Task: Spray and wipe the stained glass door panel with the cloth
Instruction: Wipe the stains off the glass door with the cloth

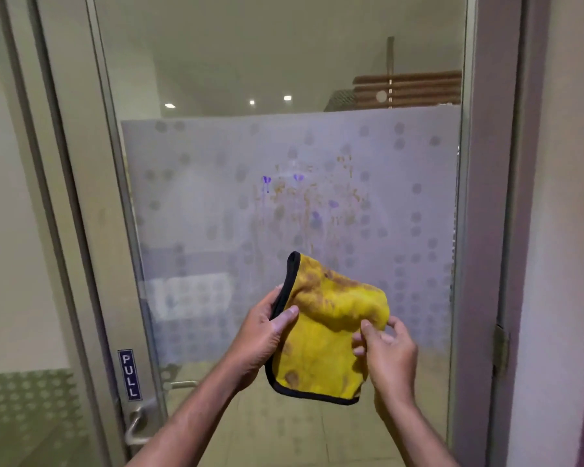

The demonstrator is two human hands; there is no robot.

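Note:
A glass door panel (216, 197) with a frosted dotted band fills the view. Orange-brown and purple stains (312, 197) run down the middle of the band. In front of the glass, below the stains, I hold a yellow cloth (321, 352) with a black hem and brown smudges. My left hand (267, 335) grips its left edge, thumb on the front. My right hand (385, 355) pinches a fold at its right side. The cloth is apart from the glass. No spray bottle is in view.
A metal door handle (139, 423) and a blue PULL sign (130, 374) sit on the left door frame. A hinge (501, 345) is on the right frame, beside a wall. Another glass pane stands at far left.

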